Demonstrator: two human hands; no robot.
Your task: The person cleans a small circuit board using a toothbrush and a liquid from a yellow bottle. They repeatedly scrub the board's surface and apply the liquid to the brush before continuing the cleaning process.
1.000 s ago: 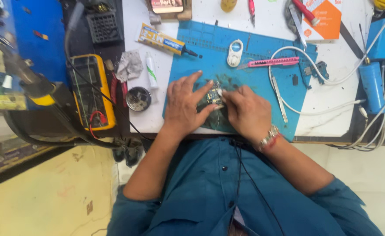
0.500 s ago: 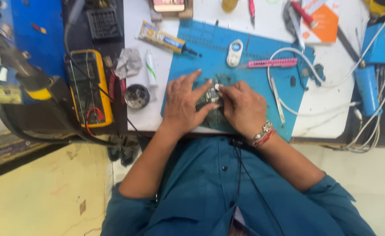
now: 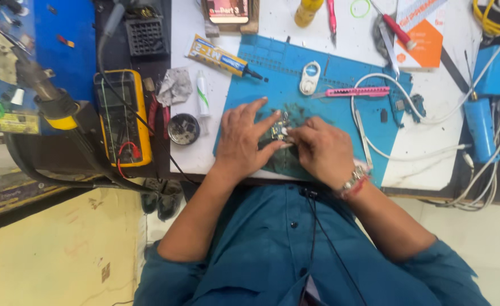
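Note:
Both hands meet over a small circuit board (image 3: 279,130) on a blue work mat (image 3: 340,85) at the table's near edge. My left hand (image 3: 243,140) lies spread on the mat, its thumb and forefinger pinching the board's left side. My right hand (image 3: 320,149) is curled with its fingertips on the board's right side. Whether it also holds a small tool is hidden by the fingers. A bracelet (image 3: 354,181) sits on my right wrist.
A yellow multimeter (image 3: 122,116) with leads, a round tin (image 3: 183,128), a glue tube (image 3: 219,58) and a small white tube (image 3: 202,93) lie left of the mat. A pink cutter (image 3: 356,92), white cable (image 3: 397,122), tweezers (image 3: 363,139) and a blue tool (image 3: 481,126) lie right.
The view has shifted slightly. Both hands stay on the small board, with only small finger movements.

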